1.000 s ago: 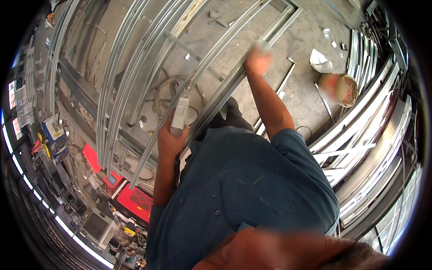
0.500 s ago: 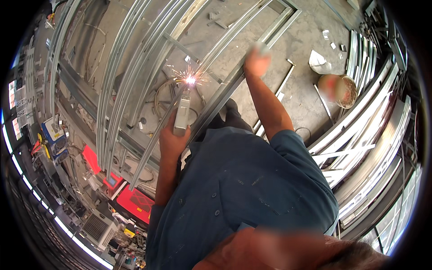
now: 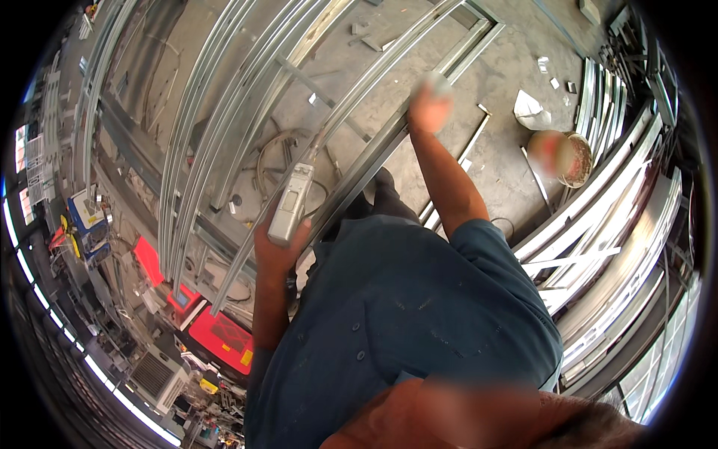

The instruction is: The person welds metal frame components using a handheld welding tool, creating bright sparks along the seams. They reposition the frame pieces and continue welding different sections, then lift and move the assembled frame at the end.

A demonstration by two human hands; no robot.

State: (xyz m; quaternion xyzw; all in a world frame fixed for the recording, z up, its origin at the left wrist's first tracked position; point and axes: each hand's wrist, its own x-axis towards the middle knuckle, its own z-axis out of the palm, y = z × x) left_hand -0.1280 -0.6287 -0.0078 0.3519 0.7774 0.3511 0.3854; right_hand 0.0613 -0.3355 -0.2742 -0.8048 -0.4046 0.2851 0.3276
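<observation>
My left hand (image 3: 280,253) is wrapped round a grey handheld welding gun (image 3: 292,203). Its nozzle points up and away from me, close to a long steel bar of the metal frame (image 3: 364,185). No sparks show at its tip. On the right, my right hand (image 3: 429,114) rests at the frame's near side bar, arm stretched out. A blurred patch covers its fingers, so their grip cannot be made out.
Bundled steel profiles (image 3: 196,123) run along the left. Red machines (image 3: 222,334) stand at lower left. Cables (image 3: 262,161) lie on the floor under the frame. At right are a bucket (image 3: 577,160), a white crumpled piece (image 3: 529,111) and stacked metal strips (image 3: 598,224).
The bright sparks at the gun's tip are gone. My left hand has drawn the gun slightly back toward me and to the left. My right hand stays about where it was.
</observation>
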